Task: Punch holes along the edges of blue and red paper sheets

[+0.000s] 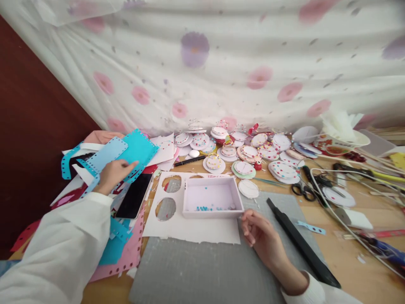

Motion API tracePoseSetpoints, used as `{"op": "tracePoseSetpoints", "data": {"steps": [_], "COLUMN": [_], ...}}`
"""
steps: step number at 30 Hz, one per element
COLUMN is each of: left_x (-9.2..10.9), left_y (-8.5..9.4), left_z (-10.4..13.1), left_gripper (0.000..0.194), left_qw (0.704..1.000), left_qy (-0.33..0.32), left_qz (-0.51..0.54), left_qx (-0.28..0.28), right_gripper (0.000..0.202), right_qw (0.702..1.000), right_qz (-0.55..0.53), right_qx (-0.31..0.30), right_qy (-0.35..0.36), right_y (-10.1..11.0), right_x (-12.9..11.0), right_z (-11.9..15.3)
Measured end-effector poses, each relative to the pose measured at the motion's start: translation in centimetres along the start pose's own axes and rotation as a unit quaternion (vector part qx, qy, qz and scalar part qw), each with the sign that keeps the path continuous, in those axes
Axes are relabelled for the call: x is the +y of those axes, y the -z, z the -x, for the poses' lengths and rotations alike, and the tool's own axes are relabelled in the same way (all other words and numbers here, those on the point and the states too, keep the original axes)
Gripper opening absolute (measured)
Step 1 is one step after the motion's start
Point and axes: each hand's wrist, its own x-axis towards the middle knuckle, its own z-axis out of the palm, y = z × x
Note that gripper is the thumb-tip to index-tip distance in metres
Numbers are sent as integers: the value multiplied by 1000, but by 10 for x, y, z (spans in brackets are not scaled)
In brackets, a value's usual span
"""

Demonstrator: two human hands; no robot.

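My left hand [115, 174] is at the left over a pile of paper scraps, its fingers closed on the edge of a bright blue punched sheet [139, 152]. Lighter blue punched paper [109, 156] lies just behind that hand. My right hand [257, 230] rests near the front right corner of a white box [211, 214], fingers curled together; whether they pinch anything is too small to tell. Small blue dots lie inside the box, which stands on a white sheet [193, 232] with round holes cut in it.
A black phone [134, 196] lies below the left hand. On the grey cutting mat [202, 270] is a long black tool [300, 240]. Decorated paper discs [243, 168] crowd the back. Scissors [303, 191], cables and a bowl [341, 141] are at the right.
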Motion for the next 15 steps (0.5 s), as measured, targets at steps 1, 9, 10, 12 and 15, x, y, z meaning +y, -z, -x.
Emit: {"op": "tracePoseSetpoints", "data": {"steps": [1,9,10,12,15], "left_x": [6,37,35,27,16], "left_y": [-5,-24,-21,-14,-6], "left_z": [-5,-33,-34,-36,-36], "left_gripper": [51,31,30,34,42], "left_qw": [1000,985,985,987,992], "left_qy": [-17,-120,-116,-93,-30], "left_qz": [-25,-122,-127,-132,-117], "left_qx": [-2,-25,-18,-1,19], "right_gripper": [16,16,16,16,16], "right_qw": [1000,1000,999,999,999], "right_qz": [-5,-19,-21,-24,-29], "right_qx": [-1,-12,-12,-11,-13], "right_qy": [-3,-18,-20,-26,-32], "right_y": [0,2,2,2,1], "right_x": [0,-1,-1,-1,-1], "right_z": [0,-1,-1,0,1]}}
